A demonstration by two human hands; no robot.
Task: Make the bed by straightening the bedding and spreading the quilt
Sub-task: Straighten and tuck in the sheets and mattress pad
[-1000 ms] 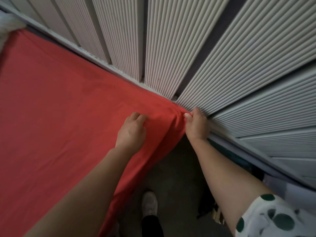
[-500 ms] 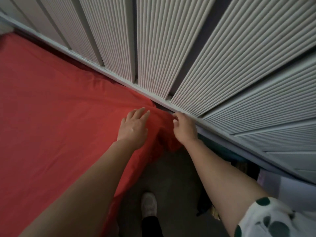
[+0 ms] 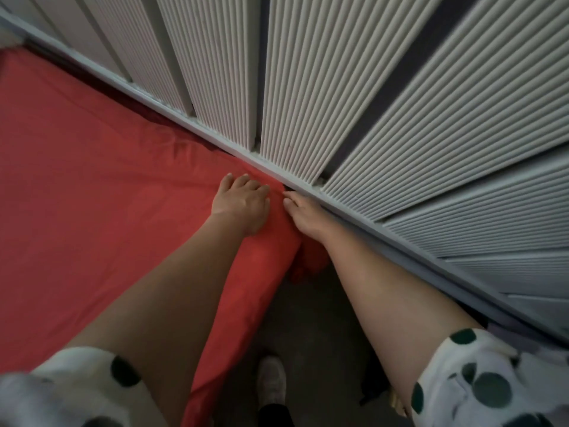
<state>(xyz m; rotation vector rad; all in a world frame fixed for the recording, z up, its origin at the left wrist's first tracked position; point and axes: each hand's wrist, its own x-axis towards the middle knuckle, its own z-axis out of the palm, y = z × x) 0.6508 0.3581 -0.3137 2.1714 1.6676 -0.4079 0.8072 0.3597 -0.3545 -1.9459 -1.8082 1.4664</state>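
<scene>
Centrally, two bare hands at one corner of a bed.

Left hand (image 3: 241, 204): palm down, fingers spread and relaxed, lying flat on the red sheet (image 3: 92, 186) at the corner of the mattress; grasping nothing, only pressing on the cloth.

Right hand (image 3: 304, 215): just beside the left, apart from it by a narrow strip of red cloth. Fingers stretched forward along the pale rail (image 3: 354, 215) at the foot of the wall panels, fingertips at the point where the sheet meets the rail. Whether it pinches any cloth cannot be told; the underside is hidden.

Red sheet: covers the mattress top from the left edge of the view to the corner under the hands; a few creases run toward the corner. It hangs over the near side of the bed, and a bunched fold hangs loose under the right wrist.

Sleeves: short, white with dark green spots (image 3: 480, 383), on both arms.

Ribbed white panels (image 3: 308, 87): upright slatted boards standing on the rail, behind the bed.

Floor (image 3: 311, 322): dark grey, between bed and wall, with a white shoe (image 3: 271, 380) on it near the bottom edge.
</scene>
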